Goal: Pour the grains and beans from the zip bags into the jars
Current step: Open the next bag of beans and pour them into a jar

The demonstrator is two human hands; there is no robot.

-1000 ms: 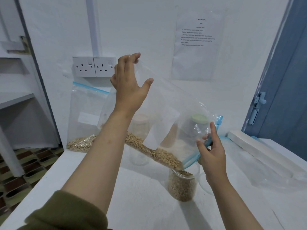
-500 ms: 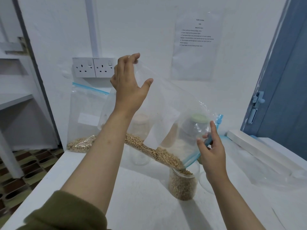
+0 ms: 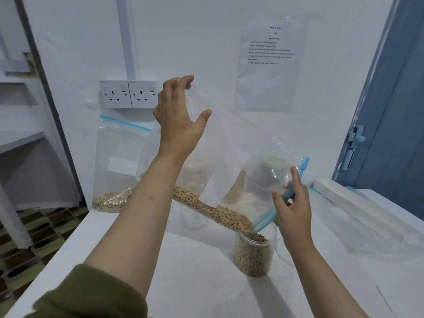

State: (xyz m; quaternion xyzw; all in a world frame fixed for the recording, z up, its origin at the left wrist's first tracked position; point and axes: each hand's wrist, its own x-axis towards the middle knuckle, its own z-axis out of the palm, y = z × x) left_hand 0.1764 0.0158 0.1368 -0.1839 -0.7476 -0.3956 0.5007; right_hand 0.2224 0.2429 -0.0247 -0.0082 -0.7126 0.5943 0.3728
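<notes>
Head view: the left hand (image 3: pixel 177 121) is raised above the counter (image 3: pixel 142 267), its fingertips pinching the bottom corner of a clear zip bag (image 3: pixel 231 161), which slopes down toward the right. The right hand (image 3: pixel 292 208) pinches the bag's blue zip strip (image 3: pixel 275 213) at the low, open end, thumb on one side and fingers on the other. Tan beans (image 3: pixel 213 211) lie along the lower fold of the bag and reach its mouth, which sits just over the open top of a clear jar (image 3: pixel 253 255) standing on the counter near the middle; the jar is nearly full of the same beans. At the counter's far left corner a second zip bag (image 3: pixel 117 166) stands against the wall with grain in its bottom. An empty jar (image 3: pixel 195 198) and a green-lidded jar (image 3: pixel 271 177) show through the tilted bag, toward the far edge. A flat empty bag (image 3: pixel 367 232) lies along the right side.
</notes>
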